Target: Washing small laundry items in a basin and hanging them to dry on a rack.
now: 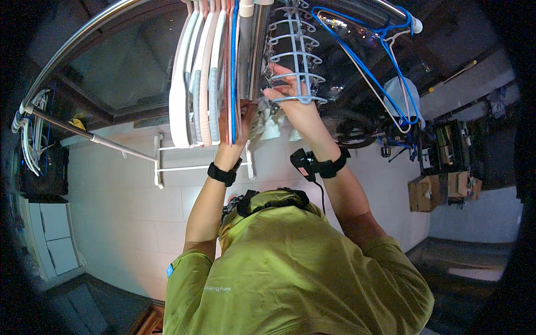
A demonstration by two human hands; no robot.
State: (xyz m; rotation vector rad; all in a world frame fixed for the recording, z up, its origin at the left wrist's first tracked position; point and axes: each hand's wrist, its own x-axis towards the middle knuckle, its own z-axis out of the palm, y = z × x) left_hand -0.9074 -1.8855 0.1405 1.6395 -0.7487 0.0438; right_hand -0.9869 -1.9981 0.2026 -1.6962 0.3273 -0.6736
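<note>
A grey-blue plastic clip hanger rack (298, 54) with small clips hangs near the top centre. My right hand (289, 94) is raised behind its bars, thumb and fingers apart; whether it holds something small is hidden. Pale cloth items (271, 125) hang between my two hands. Behind a row of clothes hangers, my left hand (240, 121) reaches up to the cloth; the hangers hide most of its fingers. The row has white hangers (179, 109), a beige one and a blue one (233, 83).
Overhead curves a metal clothes rail (71, 48). Blue and white hangers (368, 63) hang at the right. Below stands a white rack base (201, 169) on the tiled floor. Cardboard boxes (423, 193) are at the far right, a white cabinet (54, 234) at the far left.
</note>
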